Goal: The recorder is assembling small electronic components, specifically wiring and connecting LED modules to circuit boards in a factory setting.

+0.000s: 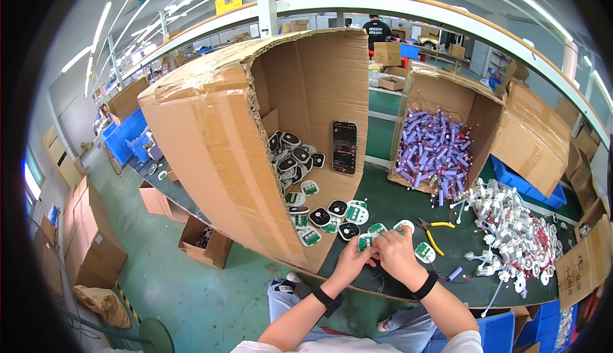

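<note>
Near the front edge of the dark green bench, my left hand (351, 262) grips a small green circuit board in a white housing (365, 243). My right hand (397, 252) meets it there, its fingers closed at the board's right side. Around my hands lie more white discs with green boards, among them a loose one (424, 252) to the right and a black-faced one (348, 230) to the left. Yellow-handled cutters (435, 234) rest just beyond my right hand. A single purple battery cell (454, 273) with thin wires lies to its right.
A large cardboard box (198, 136) on its side holds heaped discs and a propped phone (344, 147). Another box holds purple wired cells (434, 149). White plastic parts with red wires (511, 232) are piled at right. A person (377, 30) stands far back.
</note>
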Motion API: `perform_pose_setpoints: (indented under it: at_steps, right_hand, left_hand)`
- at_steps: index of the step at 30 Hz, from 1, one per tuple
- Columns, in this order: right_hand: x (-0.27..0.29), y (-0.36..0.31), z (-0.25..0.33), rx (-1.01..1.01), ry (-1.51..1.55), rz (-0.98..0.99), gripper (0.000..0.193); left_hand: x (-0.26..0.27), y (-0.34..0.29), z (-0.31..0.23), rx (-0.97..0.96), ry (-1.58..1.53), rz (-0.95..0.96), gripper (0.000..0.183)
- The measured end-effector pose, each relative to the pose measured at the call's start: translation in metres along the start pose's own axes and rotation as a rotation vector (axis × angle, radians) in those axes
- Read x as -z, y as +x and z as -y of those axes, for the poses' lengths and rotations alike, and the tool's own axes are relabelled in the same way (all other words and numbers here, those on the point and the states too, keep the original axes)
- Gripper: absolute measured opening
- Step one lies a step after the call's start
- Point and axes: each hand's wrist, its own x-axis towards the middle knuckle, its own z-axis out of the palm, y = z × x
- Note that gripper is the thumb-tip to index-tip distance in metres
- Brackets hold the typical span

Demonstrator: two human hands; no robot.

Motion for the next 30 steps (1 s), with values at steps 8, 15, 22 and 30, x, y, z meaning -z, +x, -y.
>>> perform_pose_setpoints:
  at_steps: [8,15,22,30]
  right_hand:
    - [-0.004,-0.002,0.004,-0.006,-0.099,0.010,0.010]
    - [0.000,0.000,0.010,-0.025,-0.109,0.012,0.011]
    - [0.001,-0.001,0.011,-0.022,-0.147,0.035,0.013]
    - [-0.005,-0.003,0.009,-0.027,-0.138,0.029,0.014]
  left_hand:
    - [-0.003,0.001,0.009,-0.061,0.081,-0.089,0.018]
    - [-0.001,-0.001,0.013,-0.144,0.158,-0.093,0.024]
    - [-0.003,-0.004,0.002,-0.078,0.181,-0.028,0.027]
    - [-0.002,-0.004,0.003,-0.090,0.193,-0.041,0.023]
